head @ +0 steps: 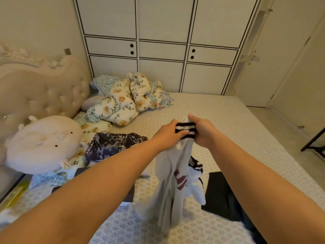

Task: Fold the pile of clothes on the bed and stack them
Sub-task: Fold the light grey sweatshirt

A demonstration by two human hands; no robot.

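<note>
Both my hands hold a grey-white garment (173, 182) up over the bed (228, 124). My left hand (168, 133) and my right hand (202, 131) grip its black-and-white striped collar (186, 130) side by side. The body of the garment hangs down loosely, showing a dark red print, and its lower end reaches the bed. A dark patterned piece of clothing (112, 146) lies folded to the left. A black piece (223, 196) lies flat at the right, close to me.
A crumpled floral quilt (126, 99) sits at the head end, beside a round cream plush pillow (44, 143) and the tufted headboard (40, 92). White wardrobe doors (158, 50) stand behind the bed. A dark stand (314, 143) is on the floor at right.
</note>
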